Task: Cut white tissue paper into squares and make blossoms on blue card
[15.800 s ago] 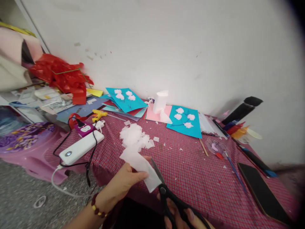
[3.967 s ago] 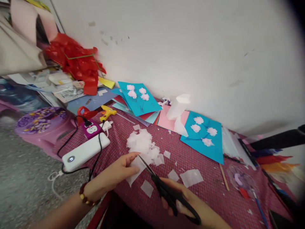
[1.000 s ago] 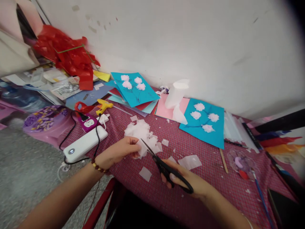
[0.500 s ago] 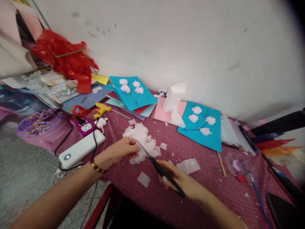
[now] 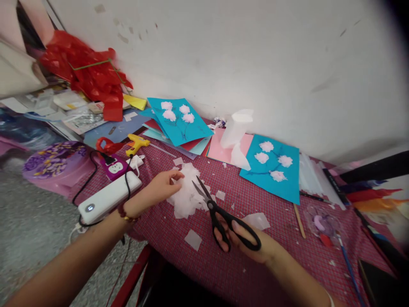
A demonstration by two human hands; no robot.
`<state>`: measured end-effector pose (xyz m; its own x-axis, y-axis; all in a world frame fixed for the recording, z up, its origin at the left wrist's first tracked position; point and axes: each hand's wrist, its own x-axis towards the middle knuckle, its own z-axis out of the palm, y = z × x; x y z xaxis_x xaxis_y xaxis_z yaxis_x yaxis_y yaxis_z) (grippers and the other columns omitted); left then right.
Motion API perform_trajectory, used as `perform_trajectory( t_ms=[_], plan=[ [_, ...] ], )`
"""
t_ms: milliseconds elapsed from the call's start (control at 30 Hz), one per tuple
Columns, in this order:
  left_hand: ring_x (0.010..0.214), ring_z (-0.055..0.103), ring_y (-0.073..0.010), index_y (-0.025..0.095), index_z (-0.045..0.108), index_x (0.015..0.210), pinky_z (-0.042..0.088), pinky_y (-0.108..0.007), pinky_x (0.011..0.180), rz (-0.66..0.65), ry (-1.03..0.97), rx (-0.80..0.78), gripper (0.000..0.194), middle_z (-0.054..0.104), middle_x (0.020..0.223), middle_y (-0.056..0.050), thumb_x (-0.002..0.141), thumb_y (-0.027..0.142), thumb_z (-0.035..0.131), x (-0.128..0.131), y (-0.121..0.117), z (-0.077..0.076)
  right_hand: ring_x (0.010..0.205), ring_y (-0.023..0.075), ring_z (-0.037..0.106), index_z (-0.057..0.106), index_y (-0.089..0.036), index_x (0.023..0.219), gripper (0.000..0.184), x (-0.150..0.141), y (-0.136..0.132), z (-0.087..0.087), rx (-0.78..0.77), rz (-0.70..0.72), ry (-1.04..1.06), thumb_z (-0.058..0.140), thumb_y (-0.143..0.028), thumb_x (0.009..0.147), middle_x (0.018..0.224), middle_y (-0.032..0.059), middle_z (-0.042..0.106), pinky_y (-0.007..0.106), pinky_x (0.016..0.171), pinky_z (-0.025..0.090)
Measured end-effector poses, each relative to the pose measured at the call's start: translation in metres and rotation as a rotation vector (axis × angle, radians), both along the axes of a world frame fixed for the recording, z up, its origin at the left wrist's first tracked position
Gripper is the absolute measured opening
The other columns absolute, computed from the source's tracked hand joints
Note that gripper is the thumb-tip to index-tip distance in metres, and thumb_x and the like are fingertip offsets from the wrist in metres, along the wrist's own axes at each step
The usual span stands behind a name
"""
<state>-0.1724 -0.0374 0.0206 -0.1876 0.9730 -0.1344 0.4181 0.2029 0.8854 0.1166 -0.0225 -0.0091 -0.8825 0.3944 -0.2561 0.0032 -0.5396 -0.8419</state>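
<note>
My right hand (image 5: 246, 241) grips black scissors (image 5: 223, 215) with the blades a little apart, pointing up-left toward a heap of pale pink tissue squares (image 5: 188, 194). At the heap's left edge my left hand (image 5: 162, 185) rests with its fingers curled, fingertips touching the tissue. A bead bracelet (image 5: 124, 213) circles that wrist. Loose cut squares (image 5: 192, 239) lie on the red checked tablecloth (image 5: 255, 264) near both hands.
Blue cards with pink tissue flowers (image 5: 273, 168) and a stack of coloured cards (image 5: 180, 121) lie by the wall, with a tissue roll (image 5: 236, 130) between them. A white power bank (image 5: 108, 196), a yellow glue gun (image 5: 136, 143) and red plastic (image 5: 86, 72) sit left; brushes (image 5: 347, 260) right.
The scissors' blades have opened and swung back from my left hand. The tissue piece held there half a second ago now lies on the heap, and my left hand has moved up to it.
</note>
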Motion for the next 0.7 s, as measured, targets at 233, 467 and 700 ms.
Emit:
perform_trajectory(
  t_ms=[233, 467, 700],
  plan=[
    [0.073, 0.058, -0.0166, 0.02, 0.071, 0.103, 0.041, -0.027, 0.065, -0.021, 0.198, 0.242, 0.032, 0.064, 0.112, -0.007, 0.072, 0.022, 0.061, 0.011, -0.016, 0.012, 0.059, 0.0128, 0.05, 0.051, -0.018, 0.114, 0.059, 0.003, -0.005, 0.01, -0.207, -0.019, 0.1, 0.056, -0.064, 0.079, 0.077, 0.0016, 0.056, 0.028, 0.058, 0.033],
    [0.065, 0.055, -0.0179, 0.022, 0.068, 0.076, 0.036, -0.028, 0.063, -0.473, 0.318, 0.028, 0.013, 0.064, 0.07, -0.002, 0.076, 0.016, 0.057, 0.051, -0.056, -0.006, 0.055, 0.0113, 0.047, 0.052, -0.016, 0.115, 0.058, 0.03, -0.023, 0.008, -0.015, -0.026, 0.043, 0.052, -0.064, 0.083, 0.074, 0.0008, 0.055, 0.027, 0.054, 0.03],
    [0.07, 0.052, -0.0189, 0.022, 0.058, 0.067, 0.035, -0.028, 0.064, -0.558, 0.393, -0.049, 0.008, 0.06, 0.075, -0.003, 0.071, 0.014, 0.06, 0.068, -0.06, -0.023, 0.056, 0.0124, 0.048, 0.054, -0.019, 0.117, 0.059, 0.064, -0.046, 0.0, -0.023, -0.081, 0.018, 0.052, -0.066, 0.081, 0.075, 0.0007, 0.056, 0.028, 0.055, 0.03]
  ],
)
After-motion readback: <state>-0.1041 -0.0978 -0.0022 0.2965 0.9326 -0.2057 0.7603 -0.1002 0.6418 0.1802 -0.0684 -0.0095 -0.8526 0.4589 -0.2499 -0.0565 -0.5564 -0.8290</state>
